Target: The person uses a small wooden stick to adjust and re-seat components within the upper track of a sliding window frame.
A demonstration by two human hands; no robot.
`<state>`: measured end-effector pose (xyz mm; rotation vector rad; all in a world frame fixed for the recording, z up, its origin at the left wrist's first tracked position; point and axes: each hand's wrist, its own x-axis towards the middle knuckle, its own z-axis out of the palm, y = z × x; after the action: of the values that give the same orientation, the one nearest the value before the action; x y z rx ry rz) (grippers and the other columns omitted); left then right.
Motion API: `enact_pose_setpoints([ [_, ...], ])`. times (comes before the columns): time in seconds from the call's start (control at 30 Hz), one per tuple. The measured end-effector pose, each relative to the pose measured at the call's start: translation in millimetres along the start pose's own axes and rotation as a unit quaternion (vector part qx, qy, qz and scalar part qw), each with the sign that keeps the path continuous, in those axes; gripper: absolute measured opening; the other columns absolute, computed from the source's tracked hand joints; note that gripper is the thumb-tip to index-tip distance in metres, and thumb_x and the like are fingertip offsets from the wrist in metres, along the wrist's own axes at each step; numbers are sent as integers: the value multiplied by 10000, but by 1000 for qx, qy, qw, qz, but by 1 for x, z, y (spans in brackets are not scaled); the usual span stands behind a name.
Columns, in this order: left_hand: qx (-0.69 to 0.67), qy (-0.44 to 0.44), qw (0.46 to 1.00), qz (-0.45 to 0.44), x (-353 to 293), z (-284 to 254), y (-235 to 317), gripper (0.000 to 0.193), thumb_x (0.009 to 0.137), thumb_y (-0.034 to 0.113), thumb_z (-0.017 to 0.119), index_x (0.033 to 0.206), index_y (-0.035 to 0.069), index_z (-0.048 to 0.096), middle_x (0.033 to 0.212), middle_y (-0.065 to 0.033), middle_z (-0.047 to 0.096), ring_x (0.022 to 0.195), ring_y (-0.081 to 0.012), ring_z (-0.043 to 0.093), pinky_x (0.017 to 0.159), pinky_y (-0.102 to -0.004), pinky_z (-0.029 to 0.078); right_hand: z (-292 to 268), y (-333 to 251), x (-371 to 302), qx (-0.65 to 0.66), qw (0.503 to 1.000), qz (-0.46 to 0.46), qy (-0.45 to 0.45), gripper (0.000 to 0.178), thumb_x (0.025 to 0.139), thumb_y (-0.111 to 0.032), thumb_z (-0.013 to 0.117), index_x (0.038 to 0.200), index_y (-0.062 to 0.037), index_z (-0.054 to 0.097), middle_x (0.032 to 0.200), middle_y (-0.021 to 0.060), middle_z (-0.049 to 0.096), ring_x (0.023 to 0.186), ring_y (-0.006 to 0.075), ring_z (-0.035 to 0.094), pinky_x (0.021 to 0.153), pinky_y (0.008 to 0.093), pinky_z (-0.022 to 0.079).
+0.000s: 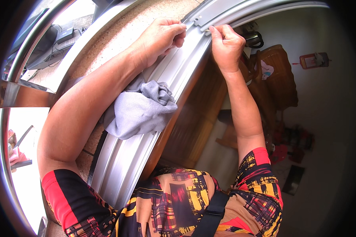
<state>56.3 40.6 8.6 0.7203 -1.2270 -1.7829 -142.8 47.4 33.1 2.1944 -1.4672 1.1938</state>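
My right hand [228, 45] pinches a thin pale stick [207, 30] between thumb and forefinger, its tip near the far end of the silver sliding-window track [124, 162]. Just left of it, my left hand [162, 39] is closed over the track, thumb and forefinger pressed together; whether anything is between them I cannot make out. A crumpled grey cloth [140, 110] lies across the track below my left forearm. At the top, the metal window frame [215, 17] rises beside both hands.
Left of the track runs a speckled stone ledge [103, 49], with glass and metal rails [21, 51] beyond. Down to the right, inside the room, stand a brown wooden bench [194, 122], a carved wooden chair [279, 79] and a dark kettle [254, 39].
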Motion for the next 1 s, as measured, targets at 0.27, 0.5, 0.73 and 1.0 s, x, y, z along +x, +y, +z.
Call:
enact_pose_setpoints([
  [0.27, 10, -1, 1000, 1, 0, -1, 1, 232, 948, 193, 493, 745, 96, 553, 622, 34, 482, 460, -1, 283, 400, -171, 202, -6, -6, 5, -33, 998, -44, 5, 130, 770, -67, 704, 697, -44, 599, 641, 119, 619, 572, 309, 609, 512, 347, 464],
  [0.5, 2, 6, 1000, -4, 1, 2, 0, 233, 953, 201, 492, 756, 96, 560, 625, 33, 487, 462, -3, 290, 402, -169, 206, -9, -5, 3, -46, 998, -34, 0, 129, 772, -81, 704, 700, -47, 603, 633, 117, 615, 567, 315, 601, 510, 349, 460],
  [0.73, 2, -1, 1000, -2, 1, 0, 1, 226, 950, 195, 498, 756, 96, 558, 623, 32, 488, 460, -1, 291, 399, -169, 206, -2, 0, 3, -33, 999, -22, 9, 127, 776, -85, 699, 700, -45, 605, 637, 124, 617, 573, 316, 601, 512, 349, 458],
  [1.0, -4, 1, 1000, -10, 1, 2, 1, 229, 949, 194, 497, 747, 97, 548, 624, 32, 486, 457, -4, 287, 399, -170, 201, -3, -2, 2, -26, 1000, -11, -2, 138, 777, -81, 698, 688, -46, 599, 638, 127, 615, 578, 322, 603, 515, 351, 458],
])
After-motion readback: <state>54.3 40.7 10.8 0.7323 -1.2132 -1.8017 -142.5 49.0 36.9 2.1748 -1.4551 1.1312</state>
